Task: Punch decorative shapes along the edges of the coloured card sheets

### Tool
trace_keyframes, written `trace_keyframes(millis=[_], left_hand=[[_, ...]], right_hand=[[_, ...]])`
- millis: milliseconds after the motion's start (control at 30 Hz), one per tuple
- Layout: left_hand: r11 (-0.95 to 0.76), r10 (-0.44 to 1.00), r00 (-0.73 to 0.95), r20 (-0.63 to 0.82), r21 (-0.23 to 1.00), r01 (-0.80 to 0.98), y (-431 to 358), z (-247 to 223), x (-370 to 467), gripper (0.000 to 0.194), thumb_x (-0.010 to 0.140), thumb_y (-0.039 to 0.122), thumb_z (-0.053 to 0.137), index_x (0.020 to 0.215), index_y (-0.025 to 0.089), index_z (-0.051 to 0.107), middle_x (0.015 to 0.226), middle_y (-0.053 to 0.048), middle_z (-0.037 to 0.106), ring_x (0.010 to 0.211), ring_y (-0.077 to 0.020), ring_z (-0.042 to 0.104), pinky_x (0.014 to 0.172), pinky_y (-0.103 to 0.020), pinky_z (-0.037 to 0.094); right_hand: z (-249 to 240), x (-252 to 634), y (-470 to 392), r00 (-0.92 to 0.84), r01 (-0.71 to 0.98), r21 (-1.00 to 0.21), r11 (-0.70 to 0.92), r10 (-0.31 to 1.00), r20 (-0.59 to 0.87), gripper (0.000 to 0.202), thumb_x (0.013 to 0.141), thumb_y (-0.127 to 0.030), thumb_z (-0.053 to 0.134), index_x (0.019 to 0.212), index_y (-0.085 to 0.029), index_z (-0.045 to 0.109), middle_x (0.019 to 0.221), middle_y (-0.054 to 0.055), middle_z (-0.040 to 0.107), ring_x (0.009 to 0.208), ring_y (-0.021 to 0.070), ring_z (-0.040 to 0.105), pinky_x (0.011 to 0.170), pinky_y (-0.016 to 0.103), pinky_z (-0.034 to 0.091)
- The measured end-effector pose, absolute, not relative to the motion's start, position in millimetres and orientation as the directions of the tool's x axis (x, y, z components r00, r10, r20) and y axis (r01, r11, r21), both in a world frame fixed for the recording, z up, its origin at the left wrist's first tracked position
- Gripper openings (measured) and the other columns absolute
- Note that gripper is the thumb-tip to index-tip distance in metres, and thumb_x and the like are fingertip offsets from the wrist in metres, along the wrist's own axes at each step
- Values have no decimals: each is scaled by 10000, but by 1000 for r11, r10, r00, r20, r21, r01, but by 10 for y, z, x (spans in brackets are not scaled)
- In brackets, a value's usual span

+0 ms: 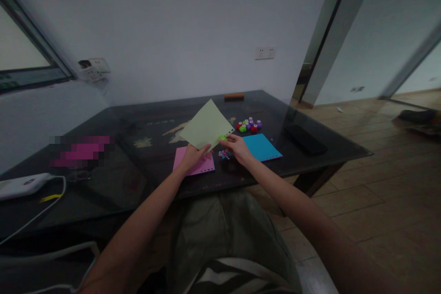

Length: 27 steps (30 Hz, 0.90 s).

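A pale yellow-green sheet of paper (206, 125) is tilted up over the table, with a row of small holes along its right edge. My left hand (197, 155) grips the sheet at its lower edge, thumb on top. In my right hand (239, 148) is a small green craft punch (223, 138), closed in the fingers at the sheet's lower right edge. Beneath the hands lies a little heap of coloured paper bits (224, 154). A pink sheet (197, 167) with edge holes lies under my left hand, and a blue sheet (262, 147) with edge holes lies right of my right hand.
Several red, green and purple craft punches (248, 125) stand grouped behind the blue sheet. A black flat case (305, 139) lies to the right. An orange-brown bar (234, 97) is near the wall. At left are a white power strip (25, 186) and its cable on the dark table (113, 183).
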State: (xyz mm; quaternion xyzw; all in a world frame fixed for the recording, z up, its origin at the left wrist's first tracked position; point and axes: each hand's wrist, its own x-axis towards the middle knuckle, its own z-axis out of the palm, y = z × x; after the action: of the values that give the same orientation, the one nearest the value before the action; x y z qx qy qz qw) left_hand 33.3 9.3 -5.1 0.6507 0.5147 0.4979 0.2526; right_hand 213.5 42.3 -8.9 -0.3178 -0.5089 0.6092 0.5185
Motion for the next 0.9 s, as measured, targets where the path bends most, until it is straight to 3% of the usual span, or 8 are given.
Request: trace_keyframes(millis=[100,267,433,900], left_hand=[[-338,924,-20,381,840,424,98,-55,332,234,726,330,597,837,133,659,703,-90,709,897,-255,658,842,-379,494],[-369,899,-49,435,813,450,156,-109,302,281,704,337,608,903,147,658,908,-92,715,1021,-239,610,964,-380,413],[-356,905,-53,423,818,453,168,-122,293,314,701,353,606,934,149,659,1001,-98,700,1028,-232,603,976,-383,398],[-363,906,-51,421,831,423,110,-48,338,246,699,311,609,879,155,670,980,-94,706,931,-216,640,919,-357,442]], right_hand=[[-83,2133,416,-259,-322,-945,50,956,139,335,563,-301,796,842,-170,664,887,47,701,698,128,622,473,175,419],[-105,2128,429,-282,-359,-933,30,949,139,335,563,-281,801,851,-173,671,911,55,705,762,155,653,538,203,497],[-107,2126,434,-302,-391,-920,18,942,147,314,568,-269,801,836,-172,669,898,53,704,759,157,662,604,232,538],[-125,2116,450,-306,-411,-911,17,939,155,315,550,-267,808,819,-175,672,872,42,708,738,150,658,661,255,547]])
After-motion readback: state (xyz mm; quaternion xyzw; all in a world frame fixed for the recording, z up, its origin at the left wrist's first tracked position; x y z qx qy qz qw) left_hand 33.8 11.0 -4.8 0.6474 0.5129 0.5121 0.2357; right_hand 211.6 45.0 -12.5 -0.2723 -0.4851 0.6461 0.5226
